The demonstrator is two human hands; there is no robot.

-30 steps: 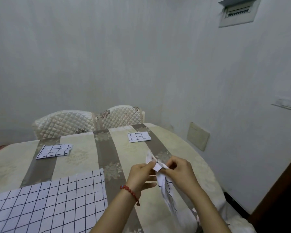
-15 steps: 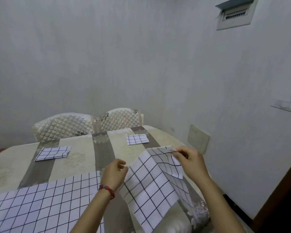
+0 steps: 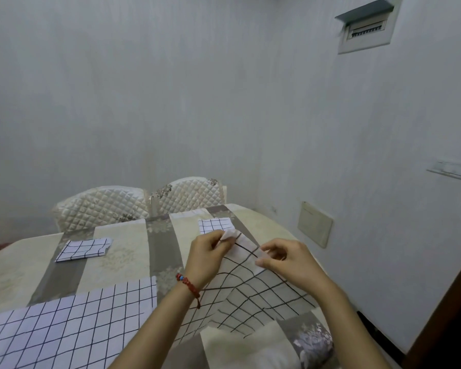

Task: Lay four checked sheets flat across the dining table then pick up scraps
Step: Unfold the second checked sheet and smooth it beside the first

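I hold a half-unfolded checked sheet [image 3: 253, 296] above the near right part of the dining table [image 3: 123, 251]. My left hand [image 3: 205, 259] pinches its upper edge, and my right hand [image 3: 288, 262] pinches the same edge a little to the right. The sheet hangs creased below both hands. One checked sheet [image 3: 64, 323] lies spread flat at the near left. Two folded checked sheets rest farther back: one [image 3: 84, 249] at the left, one [image 3: 214, 225] just beyond my left hand.
Two quilted chairs [image 3: 101, 206] [image 3: 190, 195] stand at the table's far side against the wall. The right wall runs close along the table's edge, with a panel [image 3: 314, 225] low on it. A dark door frame [image 3: 445, 315] rises at the near right.
The sheet has opened from a small bundle into a wide creased sheet. Half a second ago my hands were spread apart; now both have come together on its upper edge.
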